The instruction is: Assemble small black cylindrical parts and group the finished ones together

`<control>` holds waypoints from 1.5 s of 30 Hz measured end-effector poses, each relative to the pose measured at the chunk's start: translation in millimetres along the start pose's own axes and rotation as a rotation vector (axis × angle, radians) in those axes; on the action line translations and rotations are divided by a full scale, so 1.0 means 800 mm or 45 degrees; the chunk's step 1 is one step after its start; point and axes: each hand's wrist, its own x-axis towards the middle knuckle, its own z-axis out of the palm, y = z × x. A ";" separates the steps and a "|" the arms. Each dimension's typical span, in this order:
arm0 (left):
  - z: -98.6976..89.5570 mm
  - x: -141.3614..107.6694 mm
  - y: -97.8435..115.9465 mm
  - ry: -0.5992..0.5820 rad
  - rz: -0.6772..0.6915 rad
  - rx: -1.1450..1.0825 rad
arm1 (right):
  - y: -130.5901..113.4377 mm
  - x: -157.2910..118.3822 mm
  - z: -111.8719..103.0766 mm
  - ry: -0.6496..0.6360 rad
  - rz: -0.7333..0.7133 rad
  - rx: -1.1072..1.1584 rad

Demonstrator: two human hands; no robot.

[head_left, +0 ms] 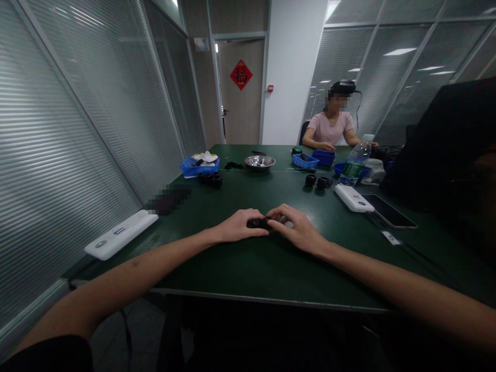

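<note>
Component [260, 223]: small, black, shape partly hidden
Left hand [237, 226]: curled around its nine o'clock end
Right hand [298, 231]: pinching its three o'clock end
Shiny round metal bowl [260, 166]: twelve o'clock

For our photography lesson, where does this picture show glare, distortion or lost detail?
Head view: bright patches on the right glass; head view: left partition frame leans, perhaps lens distortion; head view: black piece between left hand and right hand, too dark for detail.

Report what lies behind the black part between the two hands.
Behind the black part lies green tabletop, with a round metal bowl farther back. The left hand and right hand partly cover the part; whatever their fingers hide cannot be seen.
</note>
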 end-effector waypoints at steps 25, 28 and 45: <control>-0.002 -0.001 0.002 -0.005 -0.042 -0.011 | -0.002 -0.002 0.000 0.010 -0.018 0.043; -0.002 -0.001 0.004 -0.010 -0.058 -0.012 | -0.001 -0.001 -0.002 -0.014 0.006 0.035; -0.001 0.000 0.001 0.004 -0.025 0.012 | -0.005 -0.002 -0.005 -0.098 -0.066 0.102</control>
